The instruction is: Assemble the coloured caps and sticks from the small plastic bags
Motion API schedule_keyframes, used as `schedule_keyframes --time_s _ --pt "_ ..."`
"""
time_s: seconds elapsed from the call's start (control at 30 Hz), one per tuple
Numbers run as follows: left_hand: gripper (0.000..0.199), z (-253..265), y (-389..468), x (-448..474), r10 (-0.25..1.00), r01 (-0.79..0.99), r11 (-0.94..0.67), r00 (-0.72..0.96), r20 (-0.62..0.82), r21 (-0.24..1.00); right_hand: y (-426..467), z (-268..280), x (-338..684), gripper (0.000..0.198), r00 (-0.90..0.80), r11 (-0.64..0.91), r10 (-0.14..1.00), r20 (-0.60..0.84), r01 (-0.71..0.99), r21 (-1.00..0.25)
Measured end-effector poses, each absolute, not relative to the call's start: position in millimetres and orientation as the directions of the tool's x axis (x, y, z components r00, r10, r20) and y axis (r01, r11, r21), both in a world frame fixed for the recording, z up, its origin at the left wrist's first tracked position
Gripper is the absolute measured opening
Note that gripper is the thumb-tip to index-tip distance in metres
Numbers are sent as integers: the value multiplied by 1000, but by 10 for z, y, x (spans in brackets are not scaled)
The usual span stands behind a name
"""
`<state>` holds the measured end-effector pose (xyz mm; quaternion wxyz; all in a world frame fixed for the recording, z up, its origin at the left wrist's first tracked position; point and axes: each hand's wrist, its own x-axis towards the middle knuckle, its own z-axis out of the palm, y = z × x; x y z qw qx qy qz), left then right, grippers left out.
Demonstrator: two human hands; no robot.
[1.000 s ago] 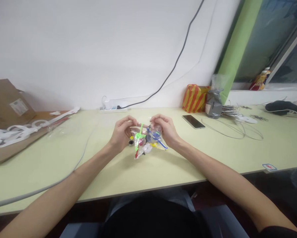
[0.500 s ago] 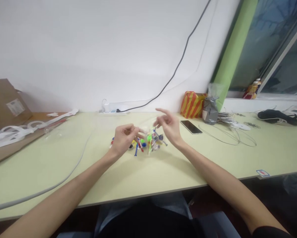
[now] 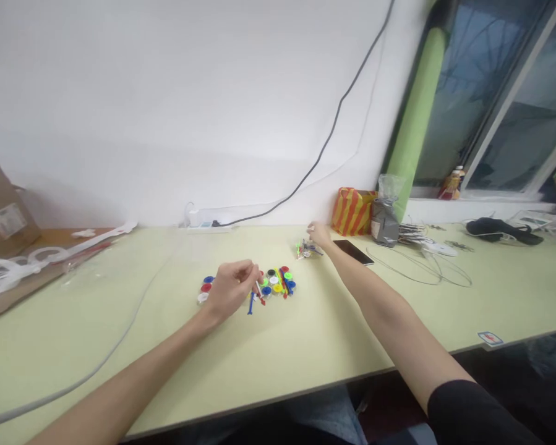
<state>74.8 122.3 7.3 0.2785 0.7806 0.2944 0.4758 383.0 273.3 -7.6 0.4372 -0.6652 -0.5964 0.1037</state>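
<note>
My left hand [image 3: 231,285] is closed in a pinch over the middle of the table. From its fingertips a thin white and red plastic stick [image 3: 261,293] points down, and a blue stick [image 3: 250,304] shows just below. Under and beside this hand lie round caps in several colours, such as a yellow cap [image 3: 278,288] and a red cap [image 3: 206,288]. Some coloured sticks [image 3: 284,282] rest across the caps on the right. Farther back, my right hand [image 3: 321,235] has its fingers bent at a small clear bag [image 3: 308,250] of coloured plastic parts.
A dark phone [image 3: 353,252] lies right of my right wrist. Behind it stand a red and yellow striped bag [image 3: 349,211] and a grey package [image 3: 385,222]. A power strip [image 3: 208,229] sits by the wall. A grey cable [image 3: 115,342] crosses the table's left side.
My right hand has carried the clear bag back and to the right, uncovering caps and sticks on the table. My left hand keeps its pinch near the same spot.
</note>
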Motion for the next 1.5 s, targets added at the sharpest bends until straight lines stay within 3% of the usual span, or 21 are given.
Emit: schedule_keyframes --time_s 0.13,0.27,0.43,0.57,0.7,0.9,1.17,1.33,1.5 --pt "40 89 1149 723 574 250 -813 496 652 526 2622 7 3786 44 172 159 842 511 826 -540" --pt "31 -1 1395 717 406 310 -913 645 648 264 2238 -29 3596 49 -149 320 755 639 934 -160" --pt "31 -35 1722 572 441 427 -883 614 654 195 1801 -267 3283 43 -283 473 659 697 876 -92" --pt "35 35 1711 438 515 476 -837 519 683 270 1746 -423 3198 37 -310 521 709 634 836 -174" --pt "34 56 1713 403 529 506 -824 529 663 253 1729 -483 3198 30 -267 537 732 627 792 -289" --pt "34 -6 1755 456 508 493 -845 624 593 205 1782 -507 3220 13 -310 574 728 612 764 -295" --pt "34 3 1654 553 548 456 -835 637 543 308 1891 -559 3273 16 -292 524 795 532 773 -359" --pt "32 -20 1639 604 548 471 -833 630 550 291 1850 -451 3252 14 -161 471 805 571 758 -450" --pt "38 -82 1573 735 601 489 -791 510 615 368 1630 -237 3013 20 11 538 770 638 527 -658"
